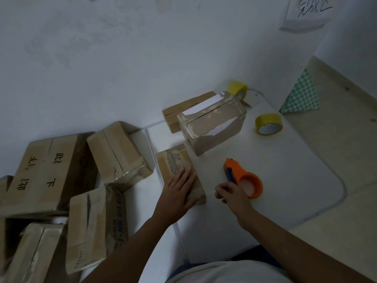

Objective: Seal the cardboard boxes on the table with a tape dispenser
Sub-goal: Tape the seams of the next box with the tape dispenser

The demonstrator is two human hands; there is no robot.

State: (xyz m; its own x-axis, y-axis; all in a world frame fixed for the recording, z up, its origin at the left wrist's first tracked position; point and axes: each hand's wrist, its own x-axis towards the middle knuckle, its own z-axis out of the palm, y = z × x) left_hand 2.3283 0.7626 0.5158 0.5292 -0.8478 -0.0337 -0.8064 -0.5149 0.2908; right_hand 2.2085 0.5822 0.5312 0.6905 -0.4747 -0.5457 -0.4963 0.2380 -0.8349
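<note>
At far left we see a heap of cardboard boxes; the largest box bears black Chinese characters, and the printing on the others is too blurred to read. On the white table, our left hand lies flat, fingers straight, on a small box. Just right, our right hand is curled at the orange tape dispenser; whether it grips it, we cannot tell. Behind stand a larger box, a flat box and two yellow tape rolls. A wall sign reads 完成区.
</note>
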